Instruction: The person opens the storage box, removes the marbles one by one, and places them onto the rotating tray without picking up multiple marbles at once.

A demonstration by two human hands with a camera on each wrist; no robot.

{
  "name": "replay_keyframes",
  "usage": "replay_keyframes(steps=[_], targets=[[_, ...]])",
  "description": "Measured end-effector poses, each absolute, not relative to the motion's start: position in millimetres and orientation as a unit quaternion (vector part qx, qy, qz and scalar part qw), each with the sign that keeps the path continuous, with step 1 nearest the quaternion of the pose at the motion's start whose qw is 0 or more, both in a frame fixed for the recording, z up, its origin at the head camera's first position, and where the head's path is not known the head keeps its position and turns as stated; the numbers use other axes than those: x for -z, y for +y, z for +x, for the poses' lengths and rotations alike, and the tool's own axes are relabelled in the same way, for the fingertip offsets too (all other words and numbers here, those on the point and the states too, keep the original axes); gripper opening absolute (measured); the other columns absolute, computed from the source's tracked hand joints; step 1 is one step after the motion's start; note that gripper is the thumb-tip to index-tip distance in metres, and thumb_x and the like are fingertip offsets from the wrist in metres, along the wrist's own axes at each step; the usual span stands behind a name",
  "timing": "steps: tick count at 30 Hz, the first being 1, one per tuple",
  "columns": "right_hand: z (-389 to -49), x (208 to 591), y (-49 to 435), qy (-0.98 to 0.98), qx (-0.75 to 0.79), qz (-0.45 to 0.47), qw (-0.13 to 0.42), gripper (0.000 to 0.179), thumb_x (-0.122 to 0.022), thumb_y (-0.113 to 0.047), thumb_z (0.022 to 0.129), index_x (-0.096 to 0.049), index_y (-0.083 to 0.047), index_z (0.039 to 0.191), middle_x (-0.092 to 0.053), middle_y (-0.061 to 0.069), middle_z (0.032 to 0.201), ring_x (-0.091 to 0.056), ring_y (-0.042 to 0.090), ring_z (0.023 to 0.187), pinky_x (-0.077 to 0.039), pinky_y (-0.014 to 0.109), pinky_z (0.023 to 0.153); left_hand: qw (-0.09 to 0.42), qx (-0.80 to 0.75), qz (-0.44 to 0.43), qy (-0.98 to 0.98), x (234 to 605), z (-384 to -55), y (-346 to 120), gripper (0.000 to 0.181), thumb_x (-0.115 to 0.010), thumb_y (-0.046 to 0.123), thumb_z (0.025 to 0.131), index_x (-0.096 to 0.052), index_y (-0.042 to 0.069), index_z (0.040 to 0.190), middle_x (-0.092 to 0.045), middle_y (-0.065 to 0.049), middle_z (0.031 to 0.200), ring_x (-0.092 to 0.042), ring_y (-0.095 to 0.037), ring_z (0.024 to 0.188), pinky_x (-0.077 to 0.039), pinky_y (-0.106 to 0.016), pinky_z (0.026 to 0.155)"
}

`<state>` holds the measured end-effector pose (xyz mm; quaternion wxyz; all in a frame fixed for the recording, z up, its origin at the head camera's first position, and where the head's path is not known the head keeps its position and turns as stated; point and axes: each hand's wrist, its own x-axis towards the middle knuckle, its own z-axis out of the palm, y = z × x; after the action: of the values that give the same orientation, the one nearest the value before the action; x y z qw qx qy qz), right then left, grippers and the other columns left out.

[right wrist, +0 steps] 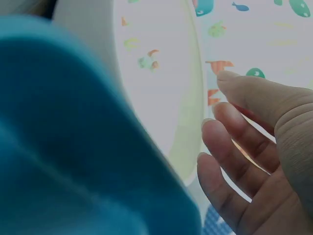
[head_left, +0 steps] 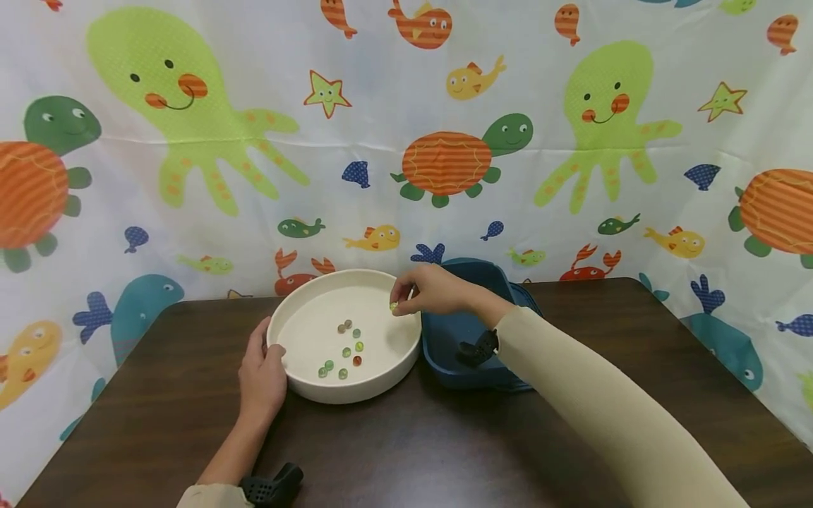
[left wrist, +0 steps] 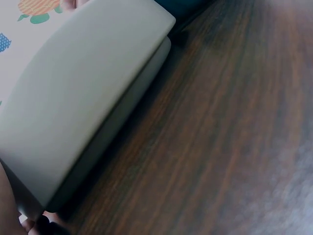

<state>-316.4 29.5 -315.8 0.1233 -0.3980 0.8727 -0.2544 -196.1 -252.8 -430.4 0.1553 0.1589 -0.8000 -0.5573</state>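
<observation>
A round cream tray (head_left: 311,317) with a low wall stands on the table, and several glass marbles (head_left: 346,352), green, yellowish and reddish, lie on its floor. My left hand (head_left: 260,374) grips the tray's left side, thumb over the rim. Over the tray's right edge, my right hand (head_left: 438,289) pinches a small yellow-green marble (head_left: 394,306) at its fingertips. In the right wrist view the right hand (right wrist: 249,142) shows bent fingers, and no marble can be made out there. The left wrist view shows the tray's outer wall (left wrist: 83,93); most of the left hand is hidden.
Right against the tray stands a deep blue plastic bin (head_left: 451,346), partly covered by the right forearm. Both sit on a dark wooden table (head_left: 406,451). A curtain (head_left: 375,169) printed with sea animals hangs behind the table's far edge.
</observation>
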Motion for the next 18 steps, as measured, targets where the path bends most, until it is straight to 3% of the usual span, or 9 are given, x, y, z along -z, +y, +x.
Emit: replay_keyframes(steps=[8, 18], targets=[[-327.8, 324.9, -2.3, 0.864, 0.287, -0.39, 0.137, 0.015, -0.072, -0.021, 0.093, -0.074, -0.011, 0.104, -0.071, 0.005, 0.093, -0.063, 0.013, 0.077, -0.054, 0.021, 0.066, 0.155, 0.558, 0.158, -0.8, 429.6, -197.0, -253.9, 0.061, -0.029, 0.018, 0.103, -0.021, 0.019, 0.163, -0.023, -0.009, 0.169, -0.026, -0.034, 0.154, -0.025, -0.058, 0.123], [-335.4, 344.1, -24.1, 0.886, 0.266, -0.356, 0.131, 0.014, -0.073, -0.022, 0.093, -0.075, -0.011, 0.101, -0.072, 0.004, 0.091, -0.068, 0.023, 0.081, -0.05, 0.019, 0.06, 0.154, 0.563, 0.15, -0.798, 431.2, -197.5, -253.9, 0.061, -0.029, 0.017, 0.103, -0.02, 0.018, 0.163, -0.022, -0.009, 0.17, -0.025, -0.034, 0.155, -0.024, -0.058, 0.124]])
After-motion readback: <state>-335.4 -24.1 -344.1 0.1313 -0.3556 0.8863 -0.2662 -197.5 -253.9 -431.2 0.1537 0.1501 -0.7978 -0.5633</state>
